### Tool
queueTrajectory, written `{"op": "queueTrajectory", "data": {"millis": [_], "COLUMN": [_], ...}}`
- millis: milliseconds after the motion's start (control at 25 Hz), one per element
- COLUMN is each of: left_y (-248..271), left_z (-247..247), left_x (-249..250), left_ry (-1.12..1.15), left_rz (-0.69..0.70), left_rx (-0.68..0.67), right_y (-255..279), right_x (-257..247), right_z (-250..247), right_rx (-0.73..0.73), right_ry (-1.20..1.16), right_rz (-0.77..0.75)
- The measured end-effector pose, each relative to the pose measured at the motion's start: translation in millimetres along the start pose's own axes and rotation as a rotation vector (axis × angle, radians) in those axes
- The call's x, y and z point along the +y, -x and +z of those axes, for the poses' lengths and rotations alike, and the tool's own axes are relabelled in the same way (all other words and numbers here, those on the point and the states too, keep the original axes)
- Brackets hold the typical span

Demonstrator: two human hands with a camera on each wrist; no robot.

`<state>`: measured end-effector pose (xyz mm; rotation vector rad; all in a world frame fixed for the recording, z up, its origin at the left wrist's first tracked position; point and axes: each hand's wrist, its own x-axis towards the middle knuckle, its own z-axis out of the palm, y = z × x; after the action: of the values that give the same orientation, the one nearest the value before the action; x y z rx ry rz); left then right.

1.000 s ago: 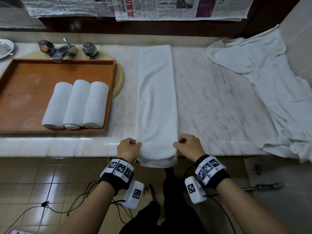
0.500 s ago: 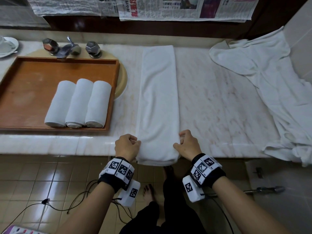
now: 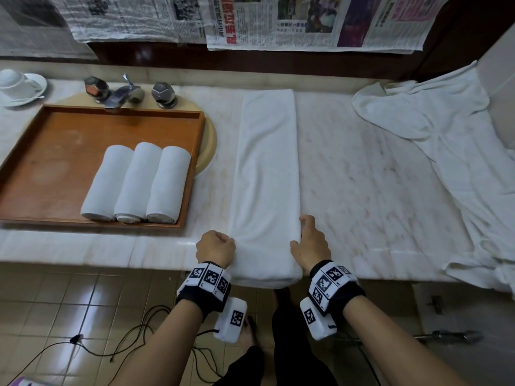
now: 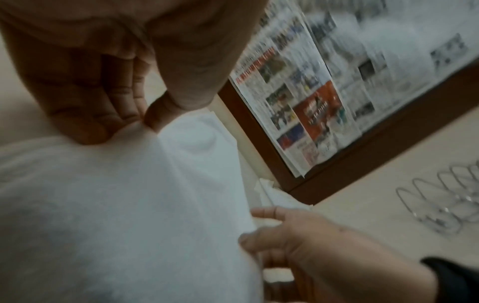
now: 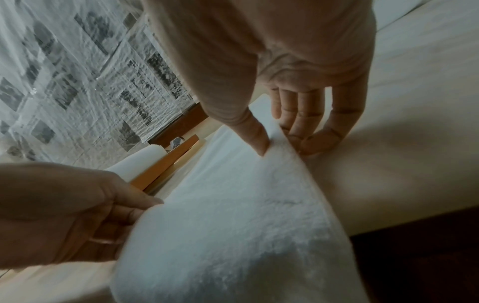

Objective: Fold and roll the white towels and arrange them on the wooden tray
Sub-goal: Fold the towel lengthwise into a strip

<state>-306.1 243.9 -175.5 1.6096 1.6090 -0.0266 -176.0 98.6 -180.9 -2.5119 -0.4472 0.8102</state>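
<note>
Towel near end overhangs counter | left hand fingers pinch edge | right hand fingers pinch edge, undersides hidden

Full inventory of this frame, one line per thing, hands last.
folded towel: 1, white, long strip on the counter, near end hanging over the edge
rolled towels: 3, white, side by side on the tray
tray: 1, brown wood, left on the counter
loose towel: 1, white, crumpled at the right
counter: 1, pale marble
faucet: 1, metal, behind the tray
cup and saucer: 1, white, far left
newspapers: several sheets, on the wall
cables: dark, on the tiled floor
left hand: grip on the folded towel's left edge
right hand: grip on its right edge
</note>
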Motion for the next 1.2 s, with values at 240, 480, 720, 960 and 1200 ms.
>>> {"op": "queueTrajectory", "data": {"millis": [240,480,720,960,1200], "left_y": [-12.8,-11.4,-11.6,-11.2,-10.7], "left_z": [-3.8,-4.1,-3.3,-3.2,-4.2], "left_x": [10.8,11.5,11.3,-7.4,-5.1], "left_ry": [0.02,0.03,0.034,-0.033,-0.138], "left_rz": [-0.003,-0.026,-0.038,-0.069,-0.048], "left_rx": [-0.062,-0.044,-0.05,-0.114,-0.138], "right_y": [-18.1,-59.5,-76.9,-85.0,-90.1], "right_x": [-60.3,-119.2,-154.2,-156.1,-157.4], "right_z": [4.1,13.2,8.8,13.4,18.9], "right_rx": [0.055,-0.312,-0.238,-0.248,-0.22], "right_ry": [0.24,0.928,1.26,1.259,1.24], "right_rz": [-0.436,-0.984,-1.142,-1.184,-1.209]}}
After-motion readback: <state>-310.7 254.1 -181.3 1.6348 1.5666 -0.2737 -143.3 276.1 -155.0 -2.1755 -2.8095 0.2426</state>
